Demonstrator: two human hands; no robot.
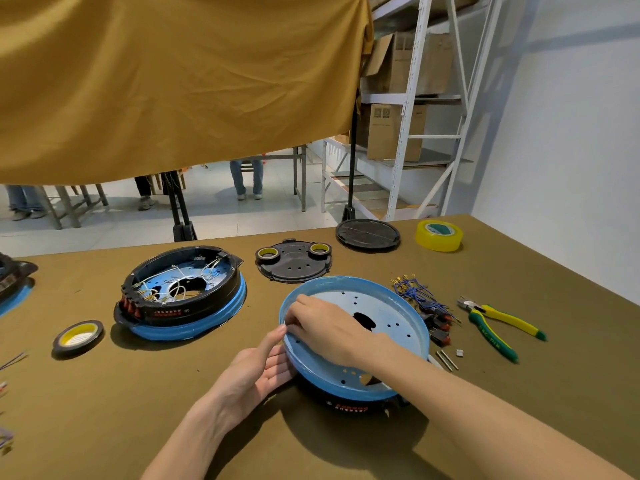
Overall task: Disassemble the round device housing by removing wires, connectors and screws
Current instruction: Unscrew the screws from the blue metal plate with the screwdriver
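The glossy blue-filmed metal pan (388, 306) sits in black plastic on a matt olive cloth (173, 393).

Round device housing (356, 341): near-left rim hidden under right hand (325, 323); fingertip contact unreadable. Black base label (351, 408): too small to read. Second housing (10, 282): cut by left edge. Loose wires (7, 393): cut off likewise.
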